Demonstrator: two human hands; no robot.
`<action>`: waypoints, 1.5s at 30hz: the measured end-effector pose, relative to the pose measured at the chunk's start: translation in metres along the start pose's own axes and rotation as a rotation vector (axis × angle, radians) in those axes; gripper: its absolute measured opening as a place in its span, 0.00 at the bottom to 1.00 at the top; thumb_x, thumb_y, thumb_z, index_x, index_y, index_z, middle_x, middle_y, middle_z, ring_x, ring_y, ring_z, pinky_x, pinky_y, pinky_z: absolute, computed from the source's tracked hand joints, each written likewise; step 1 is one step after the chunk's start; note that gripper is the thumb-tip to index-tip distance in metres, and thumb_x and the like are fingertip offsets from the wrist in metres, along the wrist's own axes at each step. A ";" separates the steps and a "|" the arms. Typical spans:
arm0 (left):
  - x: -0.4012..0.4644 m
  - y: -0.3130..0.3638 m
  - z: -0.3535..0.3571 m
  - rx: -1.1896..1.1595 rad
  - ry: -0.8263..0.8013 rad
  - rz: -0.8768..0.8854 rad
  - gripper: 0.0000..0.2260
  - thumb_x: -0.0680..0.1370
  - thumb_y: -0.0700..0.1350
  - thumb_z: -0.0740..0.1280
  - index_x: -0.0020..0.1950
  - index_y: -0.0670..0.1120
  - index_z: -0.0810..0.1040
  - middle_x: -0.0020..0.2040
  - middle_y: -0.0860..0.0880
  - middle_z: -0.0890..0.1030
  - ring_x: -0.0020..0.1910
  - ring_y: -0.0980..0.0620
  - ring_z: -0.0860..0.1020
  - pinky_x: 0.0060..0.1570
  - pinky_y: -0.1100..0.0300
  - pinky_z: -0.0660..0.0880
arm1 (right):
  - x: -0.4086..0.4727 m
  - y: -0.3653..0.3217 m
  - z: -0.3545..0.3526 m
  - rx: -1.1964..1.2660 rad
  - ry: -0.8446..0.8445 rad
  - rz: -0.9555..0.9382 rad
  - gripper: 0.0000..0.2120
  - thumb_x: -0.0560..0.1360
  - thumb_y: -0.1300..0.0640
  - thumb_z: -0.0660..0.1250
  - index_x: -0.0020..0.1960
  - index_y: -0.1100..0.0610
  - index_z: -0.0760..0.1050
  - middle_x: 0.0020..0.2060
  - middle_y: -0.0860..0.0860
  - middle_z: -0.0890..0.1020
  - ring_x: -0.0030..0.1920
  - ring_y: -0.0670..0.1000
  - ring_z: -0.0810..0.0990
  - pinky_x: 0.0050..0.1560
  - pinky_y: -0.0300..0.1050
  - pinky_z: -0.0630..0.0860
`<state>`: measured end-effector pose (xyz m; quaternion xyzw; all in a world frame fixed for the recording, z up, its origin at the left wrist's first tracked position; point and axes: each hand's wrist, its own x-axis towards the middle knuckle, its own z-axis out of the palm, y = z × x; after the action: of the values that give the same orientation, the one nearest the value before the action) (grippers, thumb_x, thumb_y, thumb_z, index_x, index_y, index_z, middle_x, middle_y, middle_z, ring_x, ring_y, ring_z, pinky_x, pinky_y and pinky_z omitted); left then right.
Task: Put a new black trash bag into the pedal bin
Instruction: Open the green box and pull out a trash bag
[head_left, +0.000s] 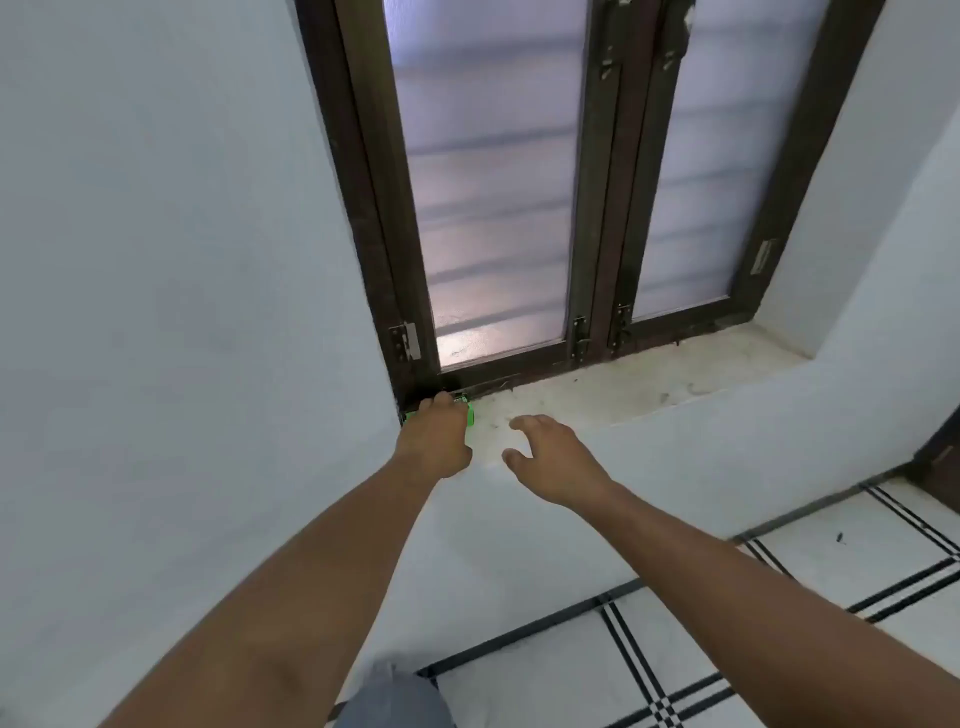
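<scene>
Barely begun, I judge: my left hand (435, 435) closes over a green packet (466, 410) at mid-frame on the windowsill (649, 384), my right hand (553, 457) hovers spread and empty, no bin visible.

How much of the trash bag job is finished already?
Nothing looks done yet: no pedal bin and no black bag show here. Right now the left hand reaches onto a green object in the corner of the window sill; what it is stays unclear. The right hand hovers open and empty. Fetching a bag and lining the bin are left.
</scene>
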<state>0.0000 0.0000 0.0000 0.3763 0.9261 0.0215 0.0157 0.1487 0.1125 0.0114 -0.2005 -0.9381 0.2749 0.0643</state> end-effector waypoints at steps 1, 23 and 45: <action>0.021 -0.006 0.003 0.020 -0.050 -0.022 0.27 0.74 0.43 0.73 0.73 0.44 0.72 0.67 0.44 0.72 0.64 0.44 0.73 0.58 0.51 0.79 | 0.023 0.002 0.004 0.024 -0.016 0.019 0.24 0.82 0.49 0.64 0.76 0.54 0.68 0.75 0.53 0.72 0.72 0.55 0.72 0.69 0.49 0.71; 0.151 -0.028 0.017 -0.340 -0.070 -0.190 0.24 0.68 0.48 0.78 0.62 0.50 0.77 0.61 0.46 0.73 0.55 0.44 0.77 0.50 0.54 0.74 | 0.212 0.063 0.050 0.068 -0.182 -0.254 0.32 0.72 0.51 0.76 0.72 0.48 0.66 0.67 0.48 0.77 0.63 0.53 0.78 0.57 0.54 0.78; 0.160 0.009 0.010 -1.025 0.269 -0.278 0.24 0.79 0.30 0.61 0.59 0.61 0.76 0.62 0.48 0.77 0.54 0.46 0.81 0.53 0.49 0.83 | 0.224 0.128 0.001 0.208 -0.191 -0.369 0.40 0.68 0.49 0.77 0.71 0.34 0.58 0.61 0.45 0.73 0.53 0.50 0.78 0.51 0.55 0.81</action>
<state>-0.1077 0.1185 -0.0114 0.1887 0.8319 0.5154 0.0813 -0.0117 0.3026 -0.0564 0.0088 -0.9273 0.3715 0.0446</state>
